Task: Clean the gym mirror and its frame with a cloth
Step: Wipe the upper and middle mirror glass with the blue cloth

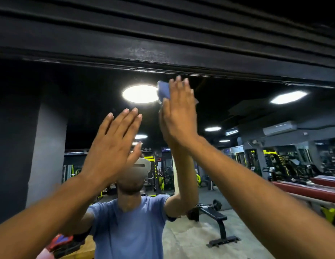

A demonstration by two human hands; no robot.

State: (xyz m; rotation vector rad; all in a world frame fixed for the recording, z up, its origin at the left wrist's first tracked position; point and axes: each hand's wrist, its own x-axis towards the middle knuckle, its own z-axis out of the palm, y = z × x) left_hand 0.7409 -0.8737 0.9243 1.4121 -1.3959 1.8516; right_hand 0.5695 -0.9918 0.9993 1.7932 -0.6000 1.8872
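Your right hand (179, 113) is raised flat against the mirror (237, 113), fingers (178, 85) straight and together, pressing the blue cloth (163, 90) onto the glass. The cloth sits just under the mirror's top frame (144, 51), a dark, slightly dusty-looking band running across the upper part of the view. Only the cloth's left part shows, beside your fingers; the rest is hidden behind your palm, and a small corner pokes out on the right side of the hand.

Your left hand (114, 144) is lower than the cloth and to its left, also open, with fingers straight and close together and the thumb out to the side. It holds nothing. Whether its palm touches the glass you cannot tell from here.

In the mirror, below the cloth, you see your own reflection in a blue T-shirt (129, 227). Just left of the cloth a round ceiling light (140, 94) glares in the glass. Lower right of the cloth, the reflection shows a black weight bench (217, 221) on the gym floor (185, 240), and red padded benches (303, 189) farther right.
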